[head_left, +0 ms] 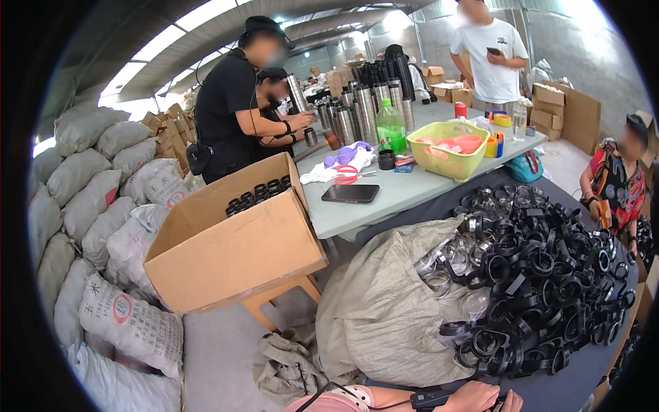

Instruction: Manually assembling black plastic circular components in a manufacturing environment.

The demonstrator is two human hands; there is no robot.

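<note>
At the lower edge, my left hand (475,396) is closed, its fingers bent around a small dark piece (495,406). My right hand (511,402) faces it from the right, its fingers curled towards the same piece and mostly cut off by the frame. What the piece is cannot be made out. A black device (430,399) is strapped at my left wrist, with a cable running along the arm. Just beyond my hands lies a big heap of black ring-shaped lid parts with loops (528,288), with clear cups (458,257) among them.
A beige woven sack (384,309) bulges left of the heap. A cardboard box (226,254) of black-rimmed items sits on a stool (283,299). The green table (357,213) bears a phone (350,193), scissors (348,174), a yellow basket (446,161) and steel tumblers (367,113). Several people are nearby.
</note>
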